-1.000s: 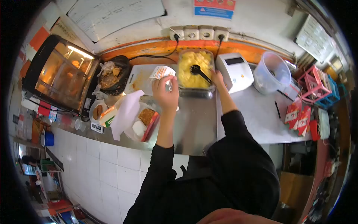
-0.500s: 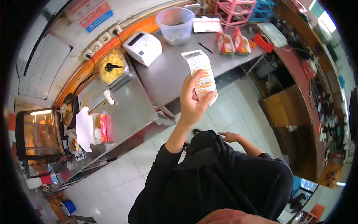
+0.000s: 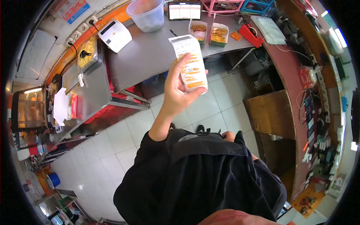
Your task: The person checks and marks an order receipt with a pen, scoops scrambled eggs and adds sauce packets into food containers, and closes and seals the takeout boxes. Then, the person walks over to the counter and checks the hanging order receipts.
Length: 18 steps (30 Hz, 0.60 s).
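My left hand (image 3: 178,90) holds up a long white receipt (image 3: 193,65), pinched with the thumb on its lower edge and fingers around it. Printed lines on the paper carry orange highlighter marks. Low beside my body hangs my right hand (image 3: 228,136), its fingers loosely bent and no object visible in it. Beyond the receipt, on the steel table (image 3: 150,56), stand two open food boxes, one box (image 3: 198,32) partly behind the paper and another box (image 3: 218,35) with yellowish food inside.
A white label printer (image 3: 114,35), a clear plastic bucket (image 3: 147,15), a tablet (image 3: 185,11) and a red tape dispenser (image 3: 250,35) stand on the table. At left are a tub of yellow food (image 3: 88,52) and a lit warming cabinet (image 3: 32,108). A reddish counter (image 3: 287,75) runs along the right.
The view has turned and moved nearer the two food boxes, so their contents now show. My left hand still holds the receipt up. My right hand has come in closer to my body.
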{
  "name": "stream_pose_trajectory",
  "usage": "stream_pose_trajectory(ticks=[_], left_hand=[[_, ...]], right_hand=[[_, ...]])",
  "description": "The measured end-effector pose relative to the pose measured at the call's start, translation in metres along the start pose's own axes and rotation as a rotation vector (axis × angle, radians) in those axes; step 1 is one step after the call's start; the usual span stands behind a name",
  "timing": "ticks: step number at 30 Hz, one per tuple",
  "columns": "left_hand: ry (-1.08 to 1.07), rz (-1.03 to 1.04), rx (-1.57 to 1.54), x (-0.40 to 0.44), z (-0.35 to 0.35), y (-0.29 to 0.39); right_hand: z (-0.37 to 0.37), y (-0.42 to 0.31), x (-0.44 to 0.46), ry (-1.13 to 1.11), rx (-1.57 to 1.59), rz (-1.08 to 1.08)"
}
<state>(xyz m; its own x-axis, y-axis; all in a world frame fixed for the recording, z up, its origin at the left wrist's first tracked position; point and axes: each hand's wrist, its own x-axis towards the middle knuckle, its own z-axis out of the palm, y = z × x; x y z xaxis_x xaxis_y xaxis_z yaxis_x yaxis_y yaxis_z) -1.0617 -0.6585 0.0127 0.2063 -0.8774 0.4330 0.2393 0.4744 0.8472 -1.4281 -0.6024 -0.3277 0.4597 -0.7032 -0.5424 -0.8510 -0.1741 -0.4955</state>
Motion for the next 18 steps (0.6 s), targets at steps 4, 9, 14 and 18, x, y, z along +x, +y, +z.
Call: stream_pose_trajectory(ticks=[4, 9, 14, 18], left_hand=[[0.106, 0.041, 0.109, 0.021, 0.007, -0.026], [0.265, 0.070, 0.241, 0.058, -0.005, -0.051], [0.329, 0.091, 0.269, 0.124, -0.015, -0.091], [0.334, 0.159, 0.243, 0.198, -0.004, -0.114]], right_hand=[[-0.091, -0.012, 0.082, -0.495, -0.383, -0.178], [-0.228, -0.124, 0.247, 0.147, -0.266, -0.773], [-0.417, -0.281, 0.300, 0.368, 0.162, -0.825], [-0.508, -0.262, 0.376, 0.577, 0.145, -0.831]])
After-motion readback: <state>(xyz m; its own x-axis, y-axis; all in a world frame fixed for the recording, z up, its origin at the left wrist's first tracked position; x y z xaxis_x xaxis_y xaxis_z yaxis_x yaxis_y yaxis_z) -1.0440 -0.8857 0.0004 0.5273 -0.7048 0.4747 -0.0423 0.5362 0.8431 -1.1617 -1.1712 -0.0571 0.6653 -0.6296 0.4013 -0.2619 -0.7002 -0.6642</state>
